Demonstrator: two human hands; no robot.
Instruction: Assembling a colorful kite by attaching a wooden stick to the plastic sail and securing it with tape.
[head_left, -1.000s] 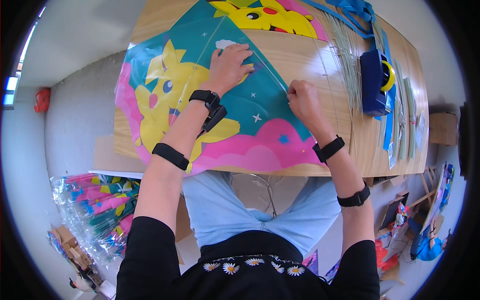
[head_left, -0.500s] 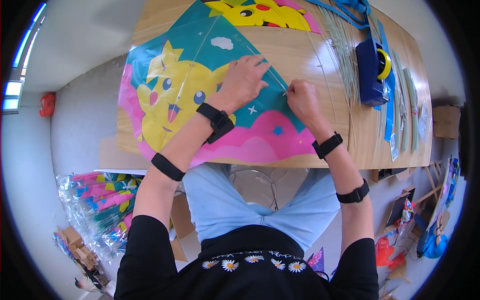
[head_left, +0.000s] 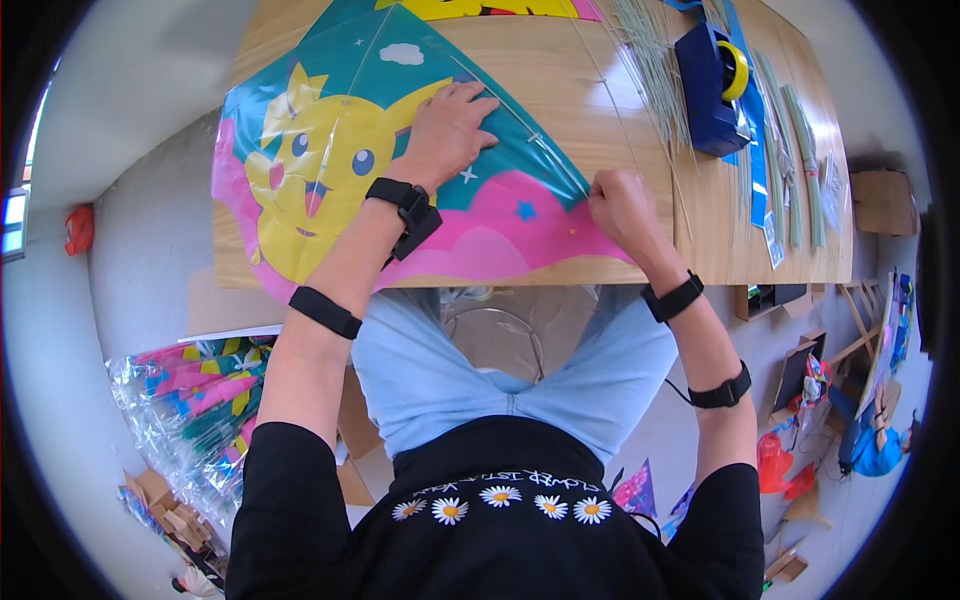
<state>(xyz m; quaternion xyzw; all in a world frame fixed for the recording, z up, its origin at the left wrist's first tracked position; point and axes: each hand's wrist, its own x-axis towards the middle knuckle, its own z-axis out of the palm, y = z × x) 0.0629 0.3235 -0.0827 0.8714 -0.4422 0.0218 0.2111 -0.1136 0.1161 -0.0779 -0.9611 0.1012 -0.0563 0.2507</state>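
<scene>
A kite sheet [head_left: 500, 240] printed with a yellow cartoon character on teal and pink lies on the wooden table before me. My left hand [head_left: 447, 135] rests on it, palm down with fingers spread, near the character's ear. Along the sheet's upper right edge runs a thin pale kite stick [head_left: 535, 140]. At the lower end of this stick my right hand [head_left: 622, 212] is closed in a pinch, its fingertips mostly hidden. Another thin stick crosses the middle of the sheet lengthwise.
A second kite sheet [head_left: 470, 8] lies at the far edge. To the right are loose thin sticks [head_left: 650, 75], a blue tape dispenser [head_left: 705, 95] with yellow tape, and bundled sticks [head_left: 808, 165]. Wrapped colourful kites [head_left: 195, 410] are piled low on the left.
My right hand has slid down along the sheet's right edge, and more of the stick shows. My left hand stays on the sheet. The whole view has shifted slightly.
</scene>
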